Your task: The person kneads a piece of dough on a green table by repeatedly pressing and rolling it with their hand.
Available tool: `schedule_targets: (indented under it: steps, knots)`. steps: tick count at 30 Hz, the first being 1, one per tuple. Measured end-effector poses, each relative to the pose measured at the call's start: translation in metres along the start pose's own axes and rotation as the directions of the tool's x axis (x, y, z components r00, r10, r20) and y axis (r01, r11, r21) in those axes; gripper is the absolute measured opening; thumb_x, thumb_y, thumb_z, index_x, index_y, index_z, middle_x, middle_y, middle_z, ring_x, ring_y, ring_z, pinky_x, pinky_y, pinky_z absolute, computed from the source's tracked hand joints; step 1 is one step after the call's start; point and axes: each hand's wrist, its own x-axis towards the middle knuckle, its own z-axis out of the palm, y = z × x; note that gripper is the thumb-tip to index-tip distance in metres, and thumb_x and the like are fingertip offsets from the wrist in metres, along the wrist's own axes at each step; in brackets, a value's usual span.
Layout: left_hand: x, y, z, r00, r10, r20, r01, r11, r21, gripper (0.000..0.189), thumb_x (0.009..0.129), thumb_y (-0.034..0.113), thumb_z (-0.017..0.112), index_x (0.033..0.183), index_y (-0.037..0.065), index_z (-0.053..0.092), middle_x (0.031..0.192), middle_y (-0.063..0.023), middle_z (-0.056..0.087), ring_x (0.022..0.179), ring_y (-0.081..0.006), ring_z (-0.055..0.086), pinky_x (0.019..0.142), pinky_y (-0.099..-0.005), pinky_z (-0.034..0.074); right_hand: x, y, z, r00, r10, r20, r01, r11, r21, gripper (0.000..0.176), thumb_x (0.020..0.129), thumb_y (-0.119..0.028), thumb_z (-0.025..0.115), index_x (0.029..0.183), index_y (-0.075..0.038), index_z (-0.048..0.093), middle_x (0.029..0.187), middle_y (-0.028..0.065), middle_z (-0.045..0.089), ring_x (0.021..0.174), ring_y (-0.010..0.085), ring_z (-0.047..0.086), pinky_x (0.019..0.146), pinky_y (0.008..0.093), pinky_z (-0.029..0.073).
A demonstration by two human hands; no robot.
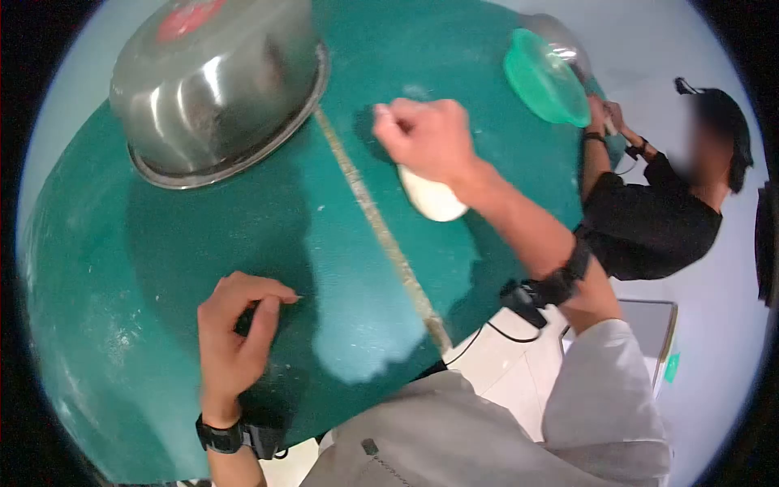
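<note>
Shiny steel bowl [219, 85] — matt, floury tabletop [162, 268] — dough [432, 197] seemingly smooth.

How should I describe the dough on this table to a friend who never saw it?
Find the round green table, then the pale seam across it. Just right of the seam, under the person's right hand, lies the dough: a small, smooth, white lump. The steel bowl and the green bowl nearby are far bigger and not white.
</note>
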Motion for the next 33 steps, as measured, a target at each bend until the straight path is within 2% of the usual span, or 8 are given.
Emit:
schedule_targets:
  steps: [3,4,5,8,18,25,30,33]
  knots:
    - [-0.001,-0.002,0.002,0.999,-0.049,0.009,0.050,0.994,-0.102,0.011,0.092,0.002,0.061,0.095,0.004,0.072,0.087,-0.0063,0.073,0.078,-0.0172,0.063,0.071,-0.0302,0.046,0.001,-0.004,-0.010,1.000,-0.012,0.010,0.012,1.000,-0.018,0.038,0.093,-0.034,0.062,0.065,-0.009,0.063,0.057,0.0142,0.059,0.054,0.0387,0.060,0.053,0.0474,0.049]
    - [-0.001,-0.005,0.003,0.998,-0.063,0.013,0.064,0.989,-0.135,0.011,0.095,0.003,0.060,0.096,0.002,0.071,0.088,-0.0063,0.073,0.079,-0.0151,0.063,0.071,-0.0283,0.047,0.002,-0.009,-0.023,0.936,0.164,0.310,-0.142,0.985,-0.094,0.035,0.097,-0.035,0.056,0.078,-0.009,0.070,0.081,0.0151,0.070,0.078,0.0367,0.068,0.072,0.0462,0.055]
    - [-0.004,-0.008,0.001,0.996,-0.085,0.009,0.085,0.983,-0.164,0.012,0.097,0.004,0.059,0.098,0.001,0.071,0.089,-0.0063,0.073,0.080,-0.0130,0.063,0.071,-0.0264,0.049,-0.004,-0.008,-0.025,0.943,0.151,0.296,-0.135,0.988,-0.074,0.035,0.097,-0.035,0.056,0.078,-0.009,0.070,0.081,0.0151,0.070,0.078,0.0367,0.068,0.072,0.0462,0.055]
    - [-0.005,-0.008,-0.003,0.989,-0.149,0.009,0.147,0.965,-0.216,0.013,0.099,0.005,0.058,0.101,0.000,0.070,0.091,-0.0052,0.073,0.082,-0.0110,0.064,0.074,-0.0254,0.049,-0.022,-0.004,-0.038,0.891,0.026,0.453,-0.170,0.944,0.281,0.036,0.104,-0.030,0.046,0.116,-0.008,0.071,0.147,0.0101,0.054,0.130,0.0340,0.054,0.109,0.0429,0.043]
    - [-0.006,-0.015,-0.001,0.995,-0.101,0.027,0.104,0.985,-0.138,0.012,0.098,0.007,0.061,0.100,0.002,0.072,0.092,-0.0047,0.073,0.079,-0.0106,0.063,0.072,-0.0264,0.050,-0.062,-0.041,-0.113,0.971,0.074,0.225,-0.040,0.988,-0.152,0.024,0.092,-0.025,0.067,0.075,-0.008,0.069,0.076,0.0116,0.064,0.068,0.0288,0.060,0.064,0.0437,0.047]
    - [-0.004,-0.007,-0.001,0.999,-0.052,-0.001,0.052,0.998,-0.038,0.010,0.093,0.005,0.064,0.096,0.006,0.073,0.087,-0.0059,0.072,0.076,-0.0180,0.063,0.069,-0.0305,0.049,-0.071,-0.027,-0.072,0.950,-0.312,-0.028,0.310,0.949,-0.062,0.021,0.083,-0.024,0.071,0.066,-0.012,0.068,0.065,0.0061,0.061,0.068,0.0307,0.062,0.066,0.0431,0.050]
    - [0.005,-0.006,-0.002,0.999,-0.045,0.000,0.045,0.998,-0.045,0.010,0.090,0.004,0.065,0.094,0.008,0.073,0.085,-0.0065,0.071,0.075,-0.0222,0.063,0.071,-0.0339,0.049,-0.042,-0.017,-0.040,0.969,0.015,0.246,-0.006,0.999,-0.038,0.026,0.087,-0.020,0.065,0.064,-0.007,0.062,0.066,0.0114,0.062,0.064,0.0342,0.062,0.057,0.0433,0.048]
    - [0.004,-0.006,-0.001,1.000,0.013,0.003,-0.013,1.000,-0.013,0.011,0.090,0.003,0.064,0.093,0.008,0.073,0.085,-0.0063,0.071,0.075,-0.0223,0.063,0.070,-0.0338,0.049,-0.022,-0.005,-0.024,0.984,-0.046,0.173,0.051,0.998,-0.027,0.032,0.088,-0.023,0.063,0.062,-0.005,0.059,0.064,0.0125,0.060,0.059,0.0355,0.061,0.050,0.0428,0.046]
